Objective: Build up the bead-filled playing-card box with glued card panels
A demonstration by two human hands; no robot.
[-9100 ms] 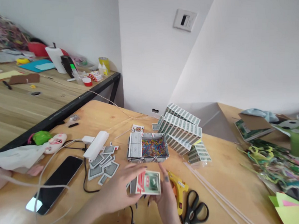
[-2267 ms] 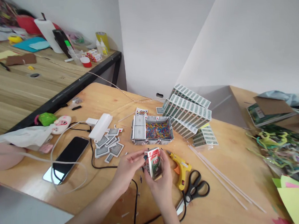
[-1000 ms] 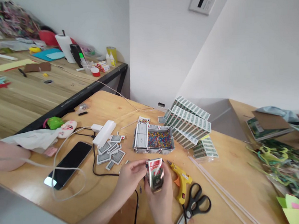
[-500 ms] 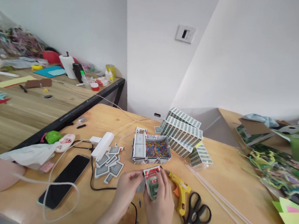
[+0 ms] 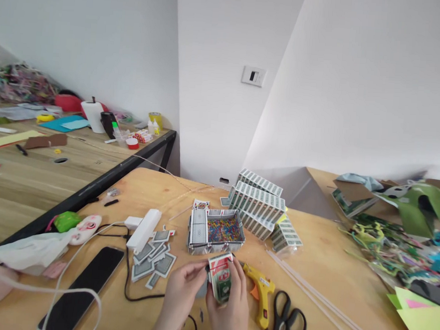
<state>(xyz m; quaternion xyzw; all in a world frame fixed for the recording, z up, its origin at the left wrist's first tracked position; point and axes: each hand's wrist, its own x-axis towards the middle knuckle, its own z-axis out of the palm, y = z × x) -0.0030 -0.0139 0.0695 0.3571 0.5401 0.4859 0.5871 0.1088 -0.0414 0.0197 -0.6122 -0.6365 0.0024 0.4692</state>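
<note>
Right hand (image 5: 231,299) clasping a small red-and-green boxlike pack (image 5: 221,280) over the table (image 5: 319,250).
The left hand's (image 5: 181,294) thumb and forefinger pinch at its upper left edge, just in front of the grey, card-covered open box (image 5: 199,231); short, gentle pulls there, with the right-hand clasp snug but not squeezing, should best spare its thin walls.

No word or number can be read. A red heart stands on a loose card (image 5: 172,233) left of the card-covered box (image 5: 198,229). Print on the pack (image 5: 221,283) nearer than that box, and on the stacked packs (image 5: 258,202) to its right, is too small.
</note>
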